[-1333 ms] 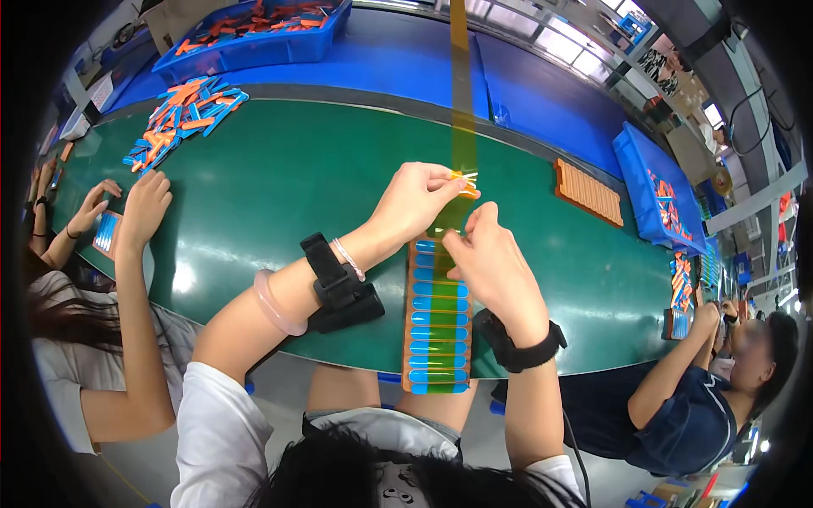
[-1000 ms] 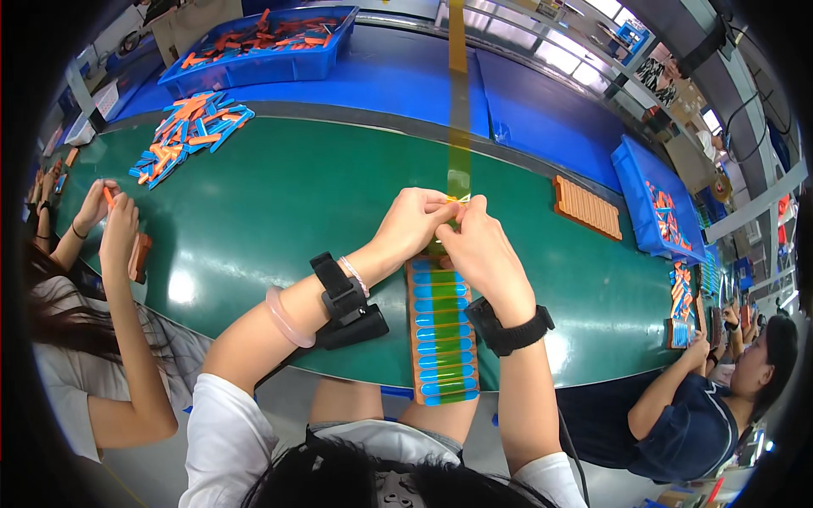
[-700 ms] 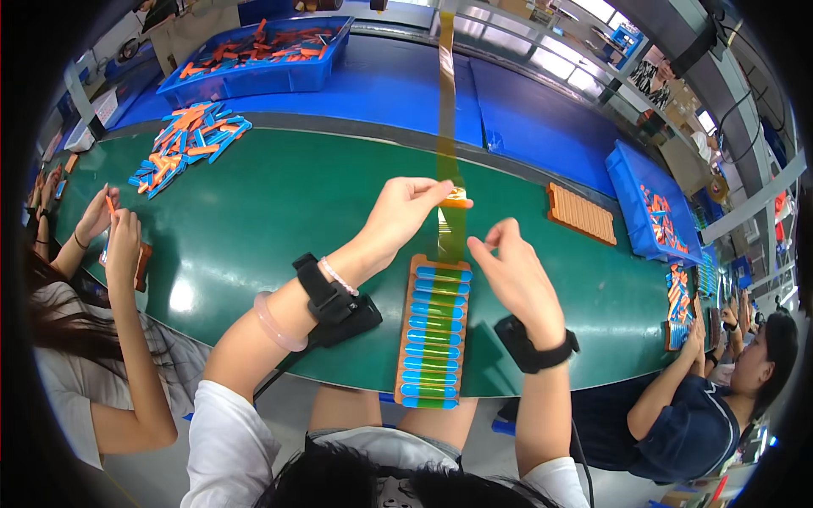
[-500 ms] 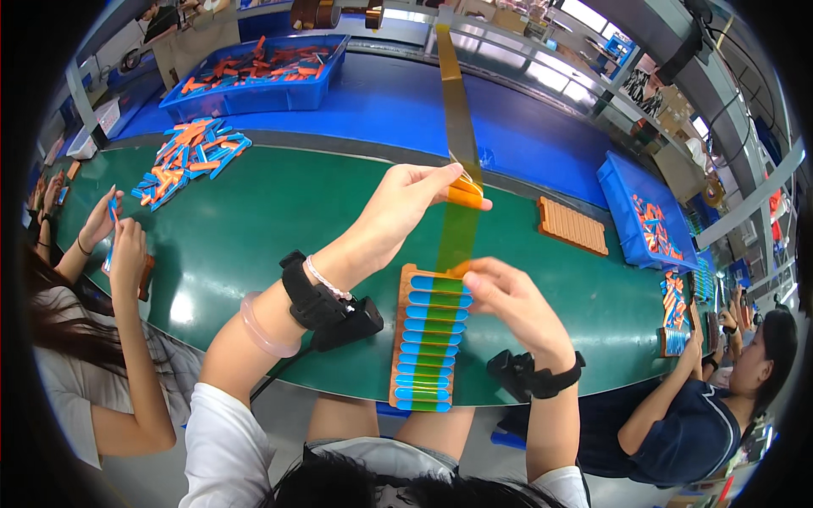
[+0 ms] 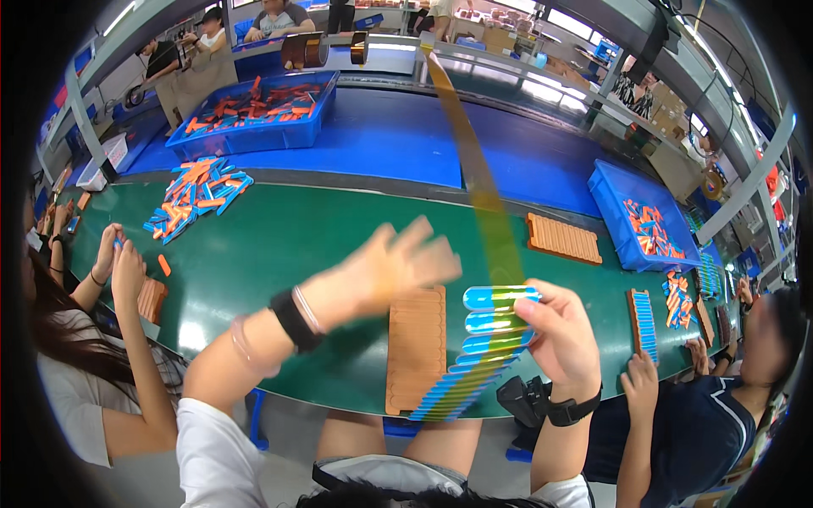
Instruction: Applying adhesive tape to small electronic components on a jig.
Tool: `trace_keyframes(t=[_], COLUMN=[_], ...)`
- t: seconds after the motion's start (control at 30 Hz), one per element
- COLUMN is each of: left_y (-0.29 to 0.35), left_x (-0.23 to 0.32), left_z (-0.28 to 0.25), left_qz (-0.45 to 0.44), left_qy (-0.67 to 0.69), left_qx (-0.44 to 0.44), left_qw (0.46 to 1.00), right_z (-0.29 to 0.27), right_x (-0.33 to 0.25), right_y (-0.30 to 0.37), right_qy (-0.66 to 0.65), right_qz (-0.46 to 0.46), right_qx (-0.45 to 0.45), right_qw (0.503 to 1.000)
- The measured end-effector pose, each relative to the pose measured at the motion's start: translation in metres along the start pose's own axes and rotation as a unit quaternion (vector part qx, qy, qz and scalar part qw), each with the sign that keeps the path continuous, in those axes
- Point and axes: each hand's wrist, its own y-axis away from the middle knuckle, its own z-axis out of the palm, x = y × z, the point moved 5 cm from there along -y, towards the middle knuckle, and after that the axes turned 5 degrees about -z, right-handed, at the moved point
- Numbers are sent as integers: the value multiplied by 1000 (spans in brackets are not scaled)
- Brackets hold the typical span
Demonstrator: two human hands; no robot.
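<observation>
My right hand (image 5: 563,334) pinches the top end of a row of flat blue round-ended strips (image 5: 478,345). Amber tape (image 5: 478,173) joins these strips and stretches on from them to the frame at the back. The row hangs at a slant, its lower end at the front table edge. To its left lies a brown grooved tray (image 5: 415,356), its visible grooves holding no strips. Above the tray's far end, my left hand (image 5: 394,264) has its fingers spread and holds nothing; motion blurs it.
On the left lies a heap of blue and orange strips (image 5: 199,195), with a blue bin (image 5: 254,127) behind it. A second tray (image 5: 563,239) and another blue bin (image 5: 648,220) stand to the right. Co-workers sit on both sides. Tape rolls (image 5: 305,51) hang at the back.
The taped row of blue strips has come up out of the tray with my right hand, toward the right. My left hand has left the tape, moved down and left, and opened.
</observation>
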Motion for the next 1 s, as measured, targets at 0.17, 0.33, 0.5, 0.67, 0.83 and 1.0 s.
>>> trace_keyframes(t=[0.17, 0.33, 0.5, 0.67, 0.83, 1.0], left_y=[28, 61, 110, 141, 57, 74], left_x=[49, -44, -155, -185, -21, 37], left_z=[28, 43, 71, 71, 10, 20], left_qz=[121, -140, -380, -398, -383, -415], left_qy=[60, 103, 44, -119, 792, 860], left_qx=[-126, -195, -274, -180, -71, -25], left_qw=[983, 965, 883, 892, 470, 295], right_z=[1, 10, 24, 39, 24, 27], right_x=[27, 49, 58, 71, 75, 87], right_y=[-2, -7, -7, -6, 0, -1], right_qy=[84, 103, 88, 67, 91, 242], right_qz=[59, 94, 60, 38, 46, 31], right_qx=[6, -35, -12, -20, 27, 9], right_qw=[995, 990, 994, 997, 994, 970])
